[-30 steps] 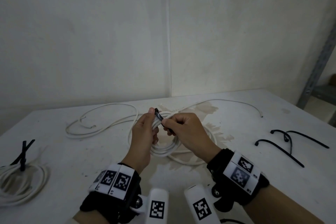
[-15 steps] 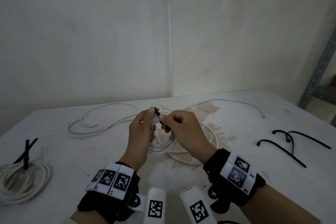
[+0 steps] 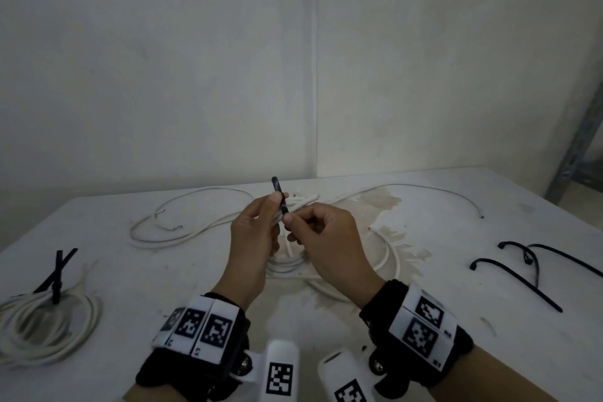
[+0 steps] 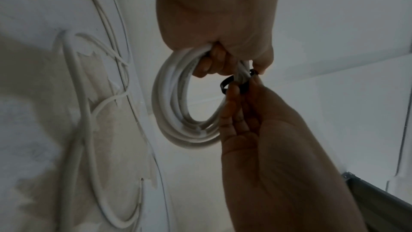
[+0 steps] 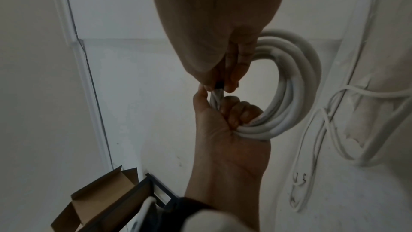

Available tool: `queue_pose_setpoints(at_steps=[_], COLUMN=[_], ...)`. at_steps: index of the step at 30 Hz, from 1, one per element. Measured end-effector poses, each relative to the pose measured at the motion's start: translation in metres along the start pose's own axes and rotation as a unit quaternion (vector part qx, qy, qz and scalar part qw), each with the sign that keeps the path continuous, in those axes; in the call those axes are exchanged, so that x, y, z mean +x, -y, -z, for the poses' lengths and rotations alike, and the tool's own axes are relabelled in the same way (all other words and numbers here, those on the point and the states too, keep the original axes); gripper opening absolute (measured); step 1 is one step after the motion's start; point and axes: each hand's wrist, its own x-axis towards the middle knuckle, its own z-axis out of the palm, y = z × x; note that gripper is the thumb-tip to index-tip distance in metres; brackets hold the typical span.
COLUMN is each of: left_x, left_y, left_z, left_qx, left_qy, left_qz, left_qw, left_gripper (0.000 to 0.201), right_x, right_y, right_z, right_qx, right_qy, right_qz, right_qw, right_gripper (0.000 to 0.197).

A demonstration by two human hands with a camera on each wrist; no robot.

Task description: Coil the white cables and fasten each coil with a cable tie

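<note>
At the centre of the head view, the left hand (image 3: 253,238) has its fingers curled round a coil of white cable (image 4: 178,112), held above the table (image 3: 163,277). The right hand (image 3: 326,245) pinches a black cable tie (image 3: 280,196) looped round the coil, its tail pointing up. A tied coil (image 3: 42,326) lies lower left; spare ties (image 3: 522,271) lie at the right.

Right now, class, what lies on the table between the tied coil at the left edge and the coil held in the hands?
Head view: a loose, uncoiled white cable. The rest of that stretch of table is bare.
</note>
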Motion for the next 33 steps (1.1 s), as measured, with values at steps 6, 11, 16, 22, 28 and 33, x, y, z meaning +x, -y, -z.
queue_pose_setpoints(at_steps=[6,11,16,22,28,33], left_x=[0.000,0.002,-0.003,-0.007,-0.009,-0.012], left_y=[-0.001,-0.002,0.001,0.003,-0.001,0.001], left_z=[0.001,0.015,0.007,0.003,-0.006,-0.010], left_qx=[0.021,0.007,0.029,0.046,0.069,0.068], left_qy=[0.013,0.005,0.061,0.080,0.091,0.092], left_qz=[0.000,0.001,-0.001,0.011,-0.013,-0.021], left_qw=[1.000,1.000,0.998,0.996,0.993,0.993], left_gripper=[0.019,0.018,0.019,0.016,0.017,0.017], right_x=[0.001,0.006,0.029,0.029,0.034,0.042], right_y=[0.004,0.011,0.012,0.019,0.024,0.028], right_z=[0.001,0.022,0.028,0.032,0.036,0.034], right_qx=[0.043,-0.029,-0.040,-0.021,-0.084,-0.059], right_qy=[-0.011,-0.093,0.061,0.123,0.076,0.037], right_qz=[-0.016,0.067,-0.052,-0.032,-0.005,-0.013], right_qw=[0.999,0.993,0.996,0.992,0.994,0.997], right_gripper=[0.013,0.028,0.021,0.015,0.020,0.022])
